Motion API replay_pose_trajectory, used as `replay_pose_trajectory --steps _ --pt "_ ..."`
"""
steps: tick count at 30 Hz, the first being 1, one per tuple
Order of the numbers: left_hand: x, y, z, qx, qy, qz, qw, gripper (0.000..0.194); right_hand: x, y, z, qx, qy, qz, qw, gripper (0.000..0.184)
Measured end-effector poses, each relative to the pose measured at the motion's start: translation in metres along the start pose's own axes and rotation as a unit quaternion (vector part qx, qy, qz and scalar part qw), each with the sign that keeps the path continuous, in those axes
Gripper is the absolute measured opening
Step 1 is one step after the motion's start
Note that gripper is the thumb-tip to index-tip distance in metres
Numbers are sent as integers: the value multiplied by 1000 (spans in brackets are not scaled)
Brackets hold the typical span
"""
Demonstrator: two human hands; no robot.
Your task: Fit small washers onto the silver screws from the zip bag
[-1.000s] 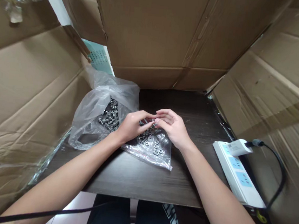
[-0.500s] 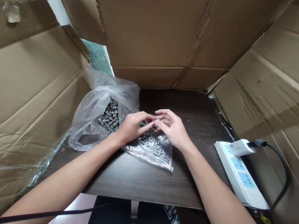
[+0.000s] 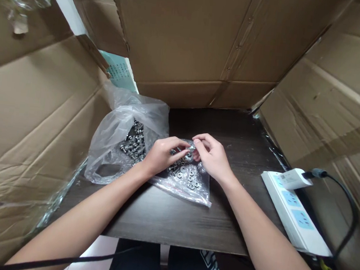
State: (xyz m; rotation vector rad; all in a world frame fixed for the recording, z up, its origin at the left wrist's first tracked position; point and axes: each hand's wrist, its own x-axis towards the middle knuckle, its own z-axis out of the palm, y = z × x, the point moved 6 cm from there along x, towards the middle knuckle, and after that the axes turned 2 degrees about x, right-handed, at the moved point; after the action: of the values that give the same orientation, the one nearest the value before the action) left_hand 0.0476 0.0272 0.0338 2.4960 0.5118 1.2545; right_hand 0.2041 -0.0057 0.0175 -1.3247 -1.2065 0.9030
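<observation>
My left hand [image 3: 162, 154] and my right hand [image 3: 212, 157] meet fingertip to fingertip over a small clear bag [image 3: 188, 180] of metal nuts and washers on the dark table [image 3: 172, 219]. Both hands pinch a small metal part [image 3: 192, 147] between them; it looks like a screw, too small to name for sure. A larger crumpled clear bag [image 3: 118, 146] with several bolts [image 3: 134, 142] inside lies just left of my left hand.
Cardboard walls [image 3: 192, 38] close in the table at the back, left and right. A white power strip [image 3: 296, 212] with a plugged-in adapter and black cable lies at the right edge. A black cable [image 3: 59, 261] crosses below my left arm.
My right hand's fingers have curled in from a looser spread to a tight pinch against my left fingertips. Both hands stay over the small bag.
</observation>
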Motion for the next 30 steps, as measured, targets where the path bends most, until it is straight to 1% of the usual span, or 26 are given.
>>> replay_pose_trajectory --steps 3,4,5,6,8,10,11,12,14,15,17,18,20,22,24,26,28,30 --pt "0 -3 -2 -6 11 -9 1000 11 -1 -4 9 56 -64 -14 996 40" --pt "-1 -3 -2 -5 9 -7 1000 11 -2 -6 11 67 -76 -20 995 44" --pt "-1 -2 -1 -2 6 -3 1000 11 -2 -6 11 68 -76 -23 995 44" --pt "-1 -2 -1 2 3 2 1000 11 -2 -6 10 58 -63 -21 996 40" --pt "-1 0 0 8 -3 11 1000 10 -1 -3 5 20 -18 -7 1000 28" --pt "0 0 -1 7 0 9 1000 10 -1 -2 1 6 5 4 1000 25" --pt "0 0 -2 5 5 6 1000 10 -1 -2 2 17 -2 4 1000 26" --pt "0 0 -3 2 10 1 1000 10 -1 -3 4 41 -23 1 999 29" --pt "0 0 -4 -2 16 0 1000 10 -2 -5 9 79 -70 -11 994 40" --pt "0 0 -4 -4 15 2 1000 10 -2 -5 9 78 -76 -14 994 40" --pt "0 1 -3 -2 2 12 1000 9 -1 -1 8 42 -67 -2 997 33" --pt "0 1 -2 -1 -2 13 1000 9 -1 1 6 13 -50 8 999 27" --pt "0 0 -2 -1 1 8 1000 10 0 4 2 -8 -23 21 999 25" --pt "0 -1 -4 -4 9 2 1000 11 0 1 3 34 -33 14 999 24" --pt "0 -2 -5 -6 16 3 1000 11 0 -4 6 77 -66 -4 995 28" --pt "0 -1 -5 -7 18 11 1000 11 0 -6 7 76 -87 -9 993 28" --pt "1 -1 -5 -8 17 14 1000 11 0 -3 7 55 -79 7 995 23" --pt "1 -1 -5 -10 17 9 1000 11 1 1 5 51 -59 26 997 23"
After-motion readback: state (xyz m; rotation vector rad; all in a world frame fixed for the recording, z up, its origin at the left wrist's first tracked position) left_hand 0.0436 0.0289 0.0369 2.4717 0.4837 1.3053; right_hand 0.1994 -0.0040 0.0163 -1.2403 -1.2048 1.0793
